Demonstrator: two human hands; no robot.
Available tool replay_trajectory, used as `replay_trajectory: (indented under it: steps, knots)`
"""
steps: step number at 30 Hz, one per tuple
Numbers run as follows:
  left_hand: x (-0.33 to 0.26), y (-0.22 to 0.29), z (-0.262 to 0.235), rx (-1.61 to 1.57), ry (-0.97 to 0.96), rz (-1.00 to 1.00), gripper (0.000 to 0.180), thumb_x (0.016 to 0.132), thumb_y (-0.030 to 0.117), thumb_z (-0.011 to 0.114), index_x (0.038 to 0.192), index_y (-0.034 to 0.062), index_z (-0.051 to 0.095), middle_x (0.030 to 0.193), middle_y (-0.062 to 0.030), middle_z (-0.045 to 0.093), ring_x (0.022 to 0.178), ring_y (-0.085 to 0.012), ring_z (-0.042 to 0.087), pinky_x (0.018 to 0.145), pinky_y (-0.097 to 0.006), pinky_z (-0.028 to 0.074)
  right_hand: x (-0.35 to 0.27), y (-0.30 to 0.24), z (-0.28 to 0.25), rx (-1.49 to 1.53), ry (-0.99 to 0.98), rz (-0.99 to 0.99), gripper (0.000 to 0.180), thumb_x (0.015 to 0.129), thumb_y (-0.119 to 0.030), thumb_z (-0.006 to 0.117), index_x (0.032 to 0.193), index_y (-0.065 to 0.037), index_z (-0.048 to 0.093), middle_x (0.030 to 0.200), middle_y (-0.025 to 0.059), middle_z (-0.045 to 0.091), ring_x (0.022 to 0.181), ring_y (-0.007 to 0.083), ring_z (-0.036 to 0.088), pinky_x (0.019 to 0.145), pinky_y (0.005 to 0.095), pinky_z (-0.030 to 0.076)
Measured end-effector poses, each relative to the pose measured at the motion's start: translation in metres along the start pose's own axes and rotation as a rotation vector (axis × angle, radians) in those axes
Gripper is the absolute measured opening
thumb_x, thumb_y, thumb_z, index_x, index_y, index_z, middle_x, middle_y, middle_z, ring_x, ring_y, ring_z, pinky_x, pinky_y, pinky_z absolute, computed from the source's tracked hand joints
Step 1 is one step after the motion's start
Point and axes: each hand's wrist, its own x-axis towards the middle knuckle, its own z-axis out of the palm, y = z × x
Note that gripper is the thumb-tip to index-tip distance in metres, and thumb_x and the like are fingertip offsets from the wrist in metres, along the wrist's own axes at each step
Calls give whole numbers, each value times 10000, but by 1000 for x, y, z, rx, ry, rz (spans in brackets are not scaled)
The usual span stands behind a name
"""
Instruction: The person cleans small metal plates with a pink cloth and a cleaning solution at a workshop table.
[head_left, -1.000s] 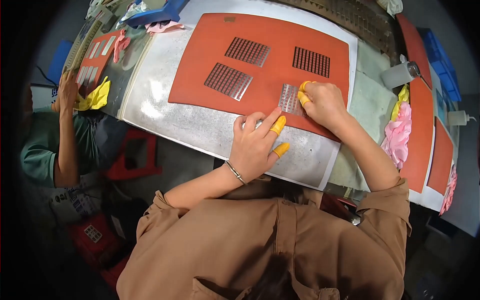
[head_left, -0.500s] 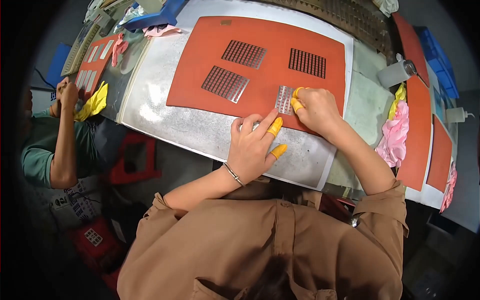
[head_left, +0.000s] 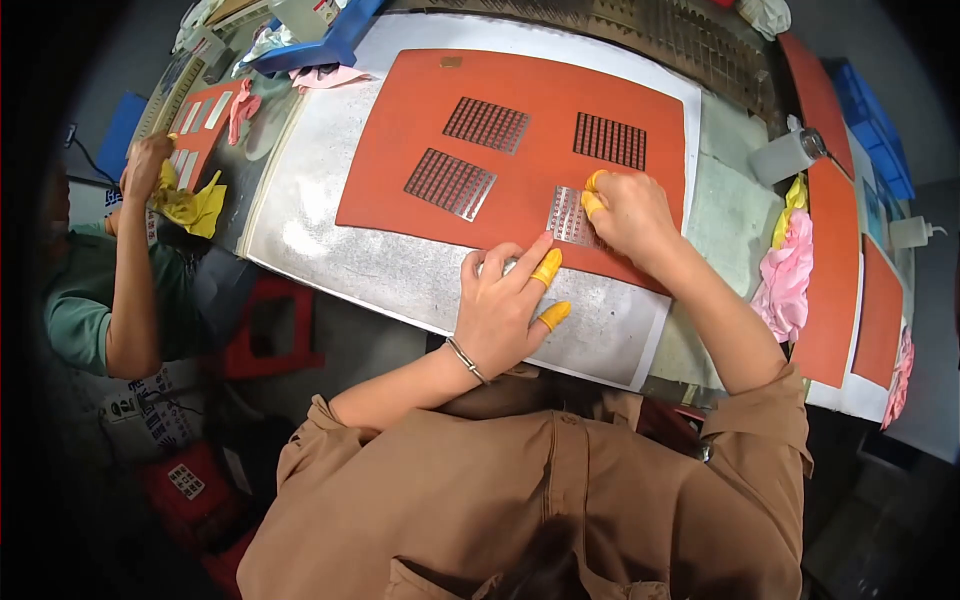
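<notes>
An orange mat (head_left: 400,130) lies on a grey sheet (head_left: 380,265) on the table. Three dark metal grid plates lie on it: one at the left (head_left: 450,184), one behind it (head_left: 487,124) and one at the right (head_left: 610,140). My right hand (head_left: 632,215), with yellow finger cots, pinches a small silvery grid plate (head_left: 568,216) at the mat's near edge. My left hand (head_left: 507,305), also with yellow finger cots, rests on the grey sheet beside that plate, fingers curled over a small pale object that is mostly hidden.
A co-worker in a green shirt (head_left: 85,300) works at the left with a yellow cloth (head_left: 195,205). Pink and yellow cloths (head_left: 787,270) lie at the right beside more orange mats (head_left: 835,280). A grey cylinder (head_left: 785,155) and blue trays (head_left: 870,110) stand behind.
My right hand with the small silvery plate has stayed at the mat's near edge; my left hand shifted slightly toward it. The co-worker's hand moved a little.
</notes>
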Motion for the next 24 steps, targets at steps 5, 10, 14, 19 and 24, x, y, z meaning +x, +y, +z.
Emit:
replay_trajectory:
  steps: [5,10,14,19,24]
  knots:
    - [0,-4,1,21,-3,-4,443,694,273,682,1054,26,609,1283,-65,515,986,-268,457,865,-413,315,-26,-9,8,-24,-58,-158,67,674,-78,557,650,-17,568,631,185,600,627,373,602,574,475,477]
    - [1,-3,-1,19,-6,12,450,697,286,677,1060,30,606,1281,-64,516,979,-267,459,859,-414,314,-10,-3,6,-46,-56,-43,65,657,-87,577,656,-22,577,631,189,602,634,375,607,591,481,479]
    - [0,-1,0,20,-9,-6,449,694,273,678,1063,28,606,1281,-67,516,971,-267,464,853,-409,318,-21,-10,5,-56,-113,-87,72,669,-85,577,677,-14,583,620,199,595,612,378,600,572,480,474]
    - [-1,-3,1,10,-18,3,440,702,282,675,1051,22,610,1292,-71,508,984,-268,460,853,-413,316,-22,-7,8,-50,-59,-93,74,682,-87,569,670,-15,585,619,204,594,615,380,603,581,481,478]
    - [0,-1,0,3,-6,10,446,708,285,670,1060,19,605,1298,-75,501,995,-269,457,856,-418,315,-11,-4,5,-29,2,-61,107,714,-98,581,646,-16,574,623,185,589,593,366,583,557,462,461]
